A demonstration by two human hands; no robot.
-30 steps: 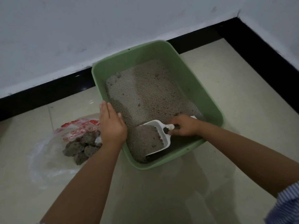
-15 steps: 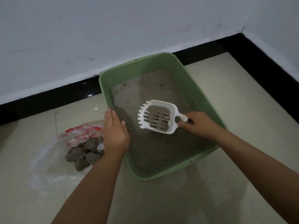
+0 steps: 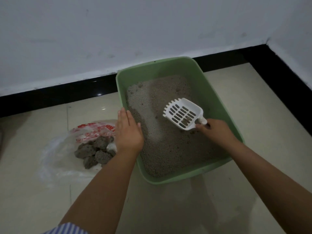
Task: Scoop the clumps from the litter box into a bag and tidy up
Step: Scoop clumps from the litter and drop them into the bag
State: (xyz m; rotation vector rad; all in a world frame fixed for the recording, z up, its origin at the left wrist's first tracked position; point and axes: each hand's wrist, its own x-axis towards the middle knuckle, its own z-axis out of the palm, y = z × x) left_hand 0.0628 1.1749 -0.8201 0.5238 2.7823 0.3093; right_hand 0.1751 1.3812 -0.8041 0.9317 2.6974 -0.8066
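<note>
A green litter box [image 3: 217,98] holding grey litter [image 3: 165,146] stands on the floor against the wall. My right hand [image 3: 216,132] grips the handle of a white slotted scoop [image 3: 183,114], held above the litter with only a little grit left in it. My left hand [image 3: 128,132] rests flat with straight fingers on the box's left rim. Left of the box lies a clear plastic bag [image 3: 67,149] with red print, and several grey clumps [image 3: 96,151] sit in it.
A white wall with a black skirting [image 3: 50,93] runs behind the box and turns a corner at the right. Pale floor tiles [image 3: 168,208] spread in front of the box and to the right of it.
The scoop came up out of the litter near the box's front, full, and the loose litter has sifted through its slots. My left hand stayed on the rim.
</note>
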